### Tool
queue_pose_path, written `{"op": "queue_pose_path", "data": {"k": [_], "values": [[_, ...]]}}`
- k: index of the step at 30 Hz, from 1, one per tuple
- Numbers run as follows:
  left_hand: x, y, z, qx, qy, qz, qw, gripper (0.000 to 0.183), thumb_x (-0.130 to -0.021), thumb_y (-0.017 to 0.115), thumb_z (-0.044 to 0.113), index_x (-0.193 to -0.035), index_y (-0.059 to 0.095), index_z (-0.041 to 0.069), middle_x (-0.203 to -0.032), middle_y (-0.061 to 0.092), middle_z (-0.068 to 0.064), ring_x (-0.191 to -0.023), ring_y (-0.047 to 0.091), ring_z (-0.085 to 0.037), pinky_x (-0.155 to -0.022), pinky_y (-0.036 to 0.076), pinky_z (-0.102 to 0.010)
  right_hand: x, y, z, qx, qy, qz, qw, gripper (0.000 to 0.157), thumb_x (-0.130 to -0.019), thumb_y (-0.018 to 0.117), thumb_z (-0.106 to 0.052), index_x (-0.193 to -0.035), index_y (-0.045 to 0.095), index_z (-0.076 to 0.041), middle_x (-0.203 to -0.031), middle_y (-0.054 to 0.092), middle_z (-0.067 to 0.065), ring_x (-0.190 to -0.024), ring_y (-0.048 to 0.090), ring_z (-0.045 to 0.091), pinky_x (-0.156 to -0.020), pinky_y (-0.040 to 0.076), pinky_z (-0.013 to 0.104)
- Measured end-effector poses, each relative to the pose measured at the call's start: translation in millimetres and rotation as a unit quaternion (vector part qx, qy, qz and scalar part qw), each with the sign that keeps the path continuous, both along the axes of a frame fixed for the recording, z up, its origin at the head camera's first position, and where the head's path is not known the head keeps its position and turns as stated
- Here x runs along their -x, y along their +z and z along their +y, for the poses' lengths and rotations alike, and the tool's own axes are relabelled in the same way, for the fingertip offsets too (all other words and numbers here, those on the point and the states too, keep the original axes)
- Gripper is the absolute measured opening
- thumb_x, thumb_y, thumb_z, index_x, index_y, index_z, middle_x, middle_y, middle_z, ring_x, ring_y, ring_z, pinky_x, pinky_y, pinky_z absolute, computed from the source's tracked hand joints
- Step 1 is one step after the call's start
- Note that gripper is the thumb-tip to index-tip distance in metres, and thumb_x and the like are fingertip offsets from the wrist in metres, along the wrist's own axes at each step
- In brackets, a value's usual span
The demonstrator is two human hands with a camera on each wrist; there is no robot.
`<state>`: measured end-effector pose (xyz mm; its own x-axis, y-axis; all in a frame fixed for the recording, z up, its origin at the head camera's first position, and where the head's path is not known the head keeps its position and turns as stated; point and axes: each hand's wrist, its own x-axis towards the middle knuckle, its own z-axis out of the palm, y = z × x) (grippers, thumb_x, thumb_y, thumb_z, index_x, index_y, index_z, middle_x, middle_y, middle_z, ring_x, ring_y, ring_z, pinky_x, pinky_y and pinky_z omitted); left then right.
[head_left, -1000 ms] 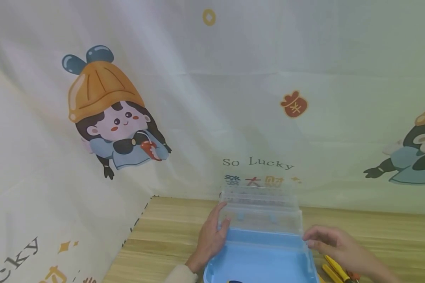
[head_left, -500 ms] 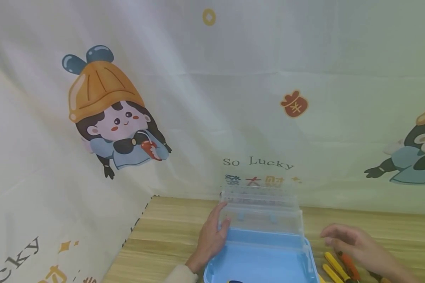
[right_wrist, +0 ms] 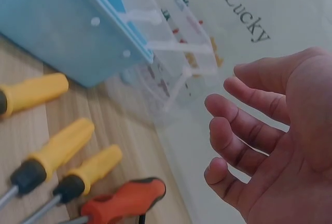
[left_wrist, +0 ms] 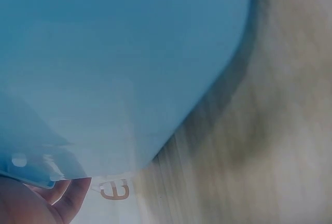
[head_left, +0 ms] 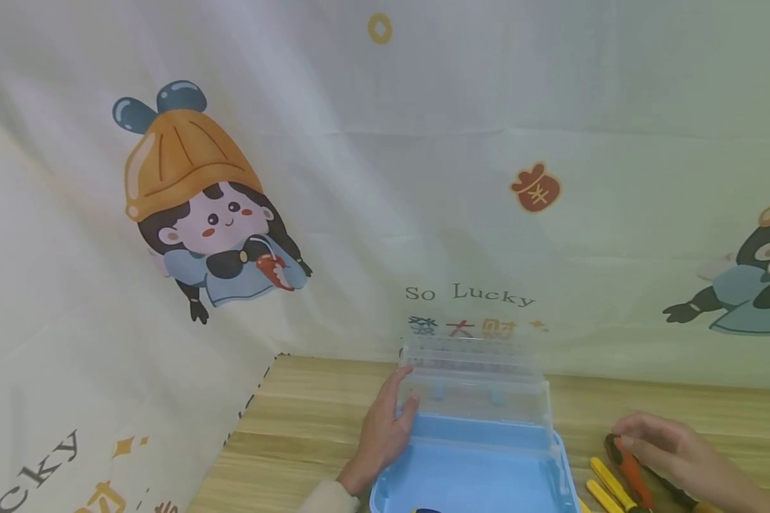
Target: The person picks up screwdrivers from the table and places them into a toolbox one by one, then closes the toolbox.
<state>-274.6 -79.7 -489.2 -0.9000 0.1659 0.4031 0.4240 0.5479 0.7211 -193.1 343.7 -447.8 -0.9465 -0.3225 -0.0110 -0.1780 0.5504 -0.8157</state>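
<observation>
A light-blue plastic box (head_left: 481,481) stands with its transparent lid (head_left: 478,399) swung up at the back. My left hand (head_left: 385,424) grips the lid's left side near the hinge, thumb in front and fingers along the edge. To the right of the box, my right hand (head_left: 674,449) hovers by an orange-handled screwdriver (head_left: 634,472). Its fingers are loosely bent and hold nothing in the right wrist view. Two yellow-and-black screwdrivers (right_wrist: 62,146) lie beside the orange one. The left wrist view shows mostly the box's blue wall (left_wrist: 114,68).
Another yellow handle (right_wrist: 39,90) lies close against the box's side. Inside the box, a dark blue thing (head_left: 426,510) just shows at the frame's bottom edge. A printed cloth (head_left: 359,178) hangs behind the wooden tabletop (head_left: 295,420).
My right hand has moved from the lid's right edge rightward, over beside the orange screwdriver, whose handle now shows. The left hand stays on the lid.
</observation>
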Motion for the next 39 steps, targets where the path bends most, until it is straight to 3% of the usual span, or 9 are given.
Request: {"op": "queue_pose_path", "data": {"k": [6,8,10,13,17,23,27,32,39], "values": [[0.1,-1.0,1.0,0.001,0.001,0.003,1.0000,0.048,-0.103,0.047,0.031,-0.148,0.042,0.015,-0.154,0.042,-0.012,-0.141,0.041,-0.033,-0.113,0.034,-0.056,-4.9,-4.1,14.9,-0.023,-0.011,-0.028,0.999,0.039,-0.107,0.043,-0.022,-0.130,0.053,0.008,-0.121,0.064,0.007,-0.097,0.053,-0.013,-0.074,0.054,0.025],[0.1,-1.3,1.2,0.001,0.002,0.005,1.0000,0.048,-0.103,0.048,0.031,-0.148,0.042,0.016,-0.154,0.043,-0.012,-0.141,0.041,-0.033,-0.113,0.035,-0.056,-6.7,-4.2,18.0,-0.024,-0.018,-0.038,0.999,0.041,-0.107,0.043,-0.023,-0.131,0.051,0.009,-0.124,0.063,0.014,-0.096,0.053,-0.013,-0.077,0.057,0.033],[0.3,-1.6,1.2,0.001,0.003,0.005,1.0000,0.048,-0.103,0.048,0.030,-0.148,0.042,0.017,-0.154,0.043,-0.012,-0.141,0.041,-0.033,-0.114,0.034,-0.056,-7.7,-4.6,19.9,-0.033,-0.029,-0.046,0.998,0.042,-0.107,0.042,-0.024,-0.131,0.050,0.009,-0.126,0.060,0.023,-0.097,0.057,-0.005,-0.078,0.057,0.040],[-0.2,-1.6,1.2,-0.002,0.005,0.005,1.0000,0.047,-0.102,0.049,0.027,-0.148,0.042,0.019,-0.154,0.043,-0.012,-0.141,0.041,-0.033,-0.114,0.034,-0.056,-8.1,-5.9,21.9,-0.038,-0.052,-0.061,0.996,0.044,-0.107,0.042,-0.027,-0.132,0.050,0.009,-0.129,0.056,0.031,-0.105,0.063,0.020,-0.080,0.057,0.051],[-0.7,-1.2,1.5,-0.004,0.003,0.003,1.0000,0.047,-0.102,0.050,0.023,-0.148,0.042,0.018,-0.154,0.043,-0.012,-0.141,0.040,-0.033,-0.114,0.034,-0.056,-8.0,-9.6,27.8,-0.052,-0.066,-0.071,0.994,0.048,-0.107,0.042,-0.029,-0.132,0.048,0.011,-0.131,0.053,0.035,-0.110,0.060,0.042,-0.081,0.056,0.054],[-0.4,-0.5,1.5,-0.001,0.003,-0.005,1.0000,0.047,-0.102,0.050,0.023,-0.148,0.042,0.020,-0.154,0.042,-0.011,-0.141,0.040,-0.032,-0.114,0.034,-0.056,-9.2,-19.8,41.1,-0.042,-0.080,-0.105,0.990,0.056,-0.107,0.041,-0.032,-0.136,0.042,0.016,-0.131,0.052,0.035,-0.110,0.059,0.040,-0.083,0.055,0.055],[-0.4,-0.1,1.9,0.000,0.001,-0.001,1.0000,0.047,-0.101,0.051,0.023,-0.148,0.042,0.019,-0.154,0.042,-0.011,-0.141,0.041,-0.033,-0.113,0.034,-0.057,-12.5,-28.1,49.6,-0.039,-0.086,-0.101,0.990,0.056,-0.107,0.041,-0.031,-0.137,0.039,0.017,-0.131,0.052,0.037,-0.110,0.059,0.040,-0.083,0.055,0.055],[0.0,-0.9,2.7,0.002,0.005,0.005,1.0000,0.048,-0.101,0.052,0.022,-0.148,0.043,0.017,-0.154,0.043,-0.012,-0.141,0.041,-0.034,-0.113,0.035,-0.057,-15.0,-40.2,57.3,-0.058,-0.137,-0.102,0.983,0.060,-0.105,0.047,-0.034,-0.136,0.041,0.016,-0.124,0.059,0.030,-0.105,0.062,0.032,-0.082,0.055,0.052],[-0.3,-1.3,3.2,0.002,0.004,0.004,1.0000,0.048,-0.101,0.051,0.023,-0.148,0.042,0.017,-0.154,0.042,-0.011,-0.140,0.041,-0.035,-0.112,0.035,-0.058,-19.1,-54.5,70.9,-0.067,-0.192,-0.130,0.970,0.071,-0.103,0.047,-0.045,-0.137,0.040,0.017,-0.121,0.060,0.028,-0.106,0.061,0.037,-0.081,0.055,0.050]]}}
